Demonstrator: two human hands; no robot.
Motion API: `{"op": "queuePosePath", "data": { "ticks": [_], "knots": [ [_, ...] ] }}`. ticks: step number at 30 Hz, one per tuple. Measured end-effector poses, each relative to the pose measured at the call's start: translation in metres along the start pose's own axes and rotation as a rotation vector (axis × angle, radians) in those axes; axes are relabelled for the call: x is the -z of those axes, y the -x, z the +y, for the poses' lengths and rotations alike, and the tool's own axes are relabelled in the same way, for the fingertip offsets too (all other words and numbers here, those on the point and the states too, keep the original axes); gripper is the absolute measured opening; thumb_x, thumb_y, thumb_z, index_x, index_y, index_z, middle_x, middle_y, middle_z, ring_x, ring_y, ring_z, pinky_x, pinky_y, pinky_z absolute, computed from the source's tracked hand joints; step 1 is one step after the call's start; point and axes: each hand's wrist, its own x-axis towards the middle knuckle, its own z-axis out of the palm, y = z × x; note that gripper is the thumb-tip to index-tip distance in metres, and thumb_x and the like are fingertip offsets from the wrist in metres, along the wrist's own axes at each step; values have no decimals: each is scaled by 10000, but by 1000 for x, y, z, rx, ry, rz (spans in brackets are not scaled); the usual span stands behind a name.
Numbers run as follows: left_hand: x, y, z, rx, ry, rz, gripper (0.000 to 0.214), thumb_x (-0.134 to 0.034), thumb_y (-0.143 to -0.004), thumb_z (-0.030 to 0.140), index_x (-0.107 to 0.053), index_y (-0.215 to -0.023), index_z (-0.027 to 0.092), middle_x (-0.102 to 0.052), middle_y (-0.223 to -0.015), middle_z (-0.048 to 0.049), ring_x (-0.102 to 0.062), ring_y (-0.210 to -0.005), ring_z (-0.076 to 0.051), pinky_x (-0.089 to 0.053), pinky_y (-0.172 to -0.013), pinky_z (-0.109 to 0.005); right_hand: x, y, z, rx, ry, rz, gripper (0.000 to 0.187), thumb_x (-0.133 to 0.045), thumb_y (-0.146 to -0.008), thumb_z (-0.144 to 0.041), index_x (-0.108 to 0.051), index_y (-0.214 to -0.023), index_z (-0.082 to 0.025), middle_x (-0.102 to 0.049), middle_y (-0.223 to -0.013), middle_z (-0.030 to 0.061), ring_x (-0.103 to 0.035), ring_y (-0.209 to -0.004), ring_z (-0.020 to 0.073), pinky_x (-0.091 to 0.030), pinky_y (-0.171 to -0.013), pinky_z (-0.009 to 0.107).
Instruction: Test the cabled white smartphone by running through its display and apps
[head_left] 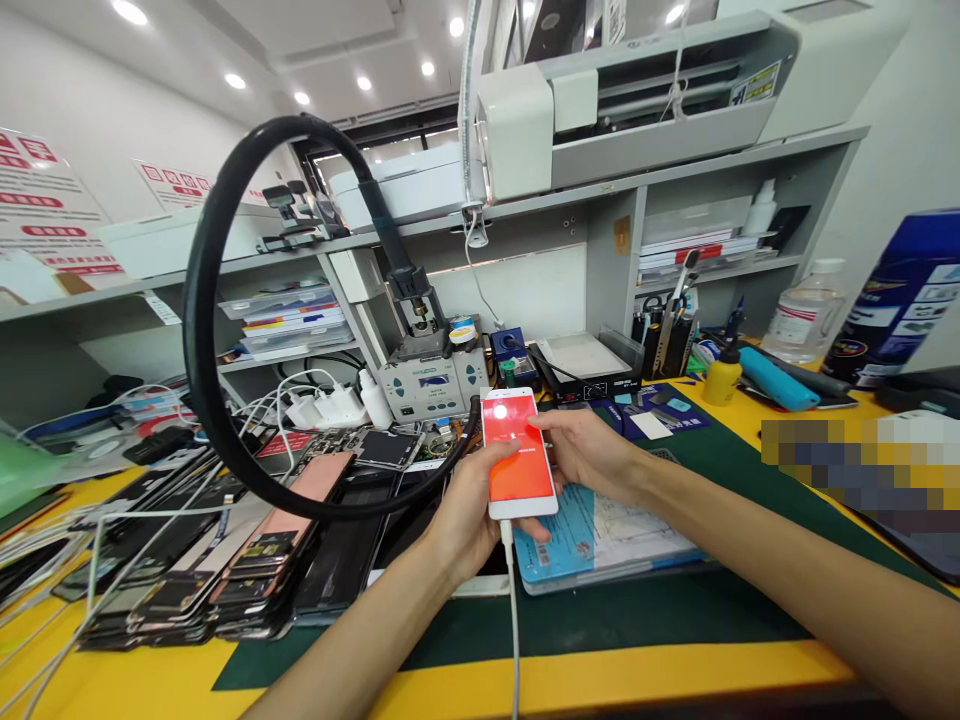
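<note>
A white smartphone point(517, 475) with a lit red-orange screen is held upright, tilted toward me, above the bench. Round its left side and behind it wraps my left hand point(469, 495), the thumb lying over the screen. My right hand point(589, 445) grips the phone's right edge, its thumb near the upper right of the screen. From the phone's bottom edge a white charging cable point(513, 610) hangs down past the bench's front. Beneath the hands lies a blue-and-white flat package point(570, 550) on the dark green mat point(637, 610). Some fingers are hidden behind the phone.
Stacks of phone parts point(262, 570) crowd the left side. A thick black hose point(202, 330) loops up from a grey soldering station point(431, 385). At the right stand a yellow bottle point(722, 380), a clear jug point(802, 315) and a tool holder point(660, 340).
</note>
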Motion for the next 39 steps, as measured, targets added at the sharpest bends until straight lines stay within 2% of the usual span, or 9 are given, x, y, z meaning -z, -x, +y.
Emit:
{"op": "queuePosePath", "data": {
  "ticks": [2, 7, 13, 22, 26, 30, 34, 36, 39],
  "knots": [
    [1, -1, 0, 3, 12, 1, 471, -534, -865, 279, -509, -1278, 54, -713, -870, -147, -690, -637, -244, -586, -418, -351, -1, 0, -1, -2, 5, 2, 291, -430, -913, -373, -601, -914, -138, -648, -808, 92, -549, -641, 191, -401, -520, 282],
    [6, -1, 0, 5, 113, -93, 508, -397, -911, 363, -518, -1290, 47, -703, -903, -179, -700, -737, -290, -581, -430, -365, -4, 1, -3, -12, 8, 25, 304, -455, -906, -389, -597, -984, -132, -655, -838, 99, -559, -660, 193, -400, -508, 266],
    [6, -1, 2, 22, 129, -96, 559, -418, -914, 440, -521, -1316, 66, -697, -933, -179, -694, -778, -295, -587, -457, -364, -3, 1, -2, -29, -13, 54, 360, -427, -922, -384, -578, -1120, -124, -662, -906, 117, -566, -694, 196, -409, -495, 255],
    [3, 1, 3, 15, 163, -133, 516, -379, -940, 379, -501, -1350, 90, -699, -988, -159, -698, -800, -264, -609, -539, -354, -5, 2, -4, -43, -33, 68, 412, -445, -921, -397, -570, -1203, -125, -681, -954, 131, -588, -708, 202, -415, -481, 254],
    [5, 1, 2, 12, 169, -128, 537, -390, -943, 403, -493, -1367, 90, -708, -976, -160, -701, -804, -270, -609, -553, -358, -6, 2, -2, -35, 59, 85, 410, -580, -868, -405, -585, -1176, -136, -696, -960, 126, -597, -689, 181, -405, -477, 236],
    [4, 1, 3, 22, 152, -100, 579, -408, -941, 450, -488, -1381, 83, -715, -957, -166, -704, -799, -279, -604, -543, -351, -5, 1, 1, -13, 212, 120, 427, -707, -785, -314, -583, -1166, -163, -705, -978, 104, -622, -710, 172, -403, -495, 227],
    [2, 3, 4, 16, 141, -94, 629, -414, -933, 523, -508, -1374, 84, -715, -970, -175, -704, -808, -289, -595, -524, -334, -2, 2, 0, 45, 92, 40, 374, -590, -765, -224, -594, -1130, -142, -678, -849, 68, -539, -578, 138, -378, -473, 243],
    [2, 4, 4, 14, 139, -91, 667, -402, -924, 570, -525, -1362, 82, -713, -982, -184, -703, -814, -301, -586, -497, -331, -1, 4, -2, 80, -7, -16, 381, -525, -758, -231, -595, -1122, -142, -665, -843, 68, -536, -591, 152, -380, -482, 254],
    [2, 5, 5, -4, 135, -93, 676, -392, -924, 585, -547, -1342, 76, -715, -985, -188, -704, -818, -306, -581, -491, -329, -1, 7, -4, 96, -34, -51, 364, -501, -792, -279, -589, -1119, -145, -663, -861, 82, -558, -653, 184, -382, -501, 259]
  ]
}}
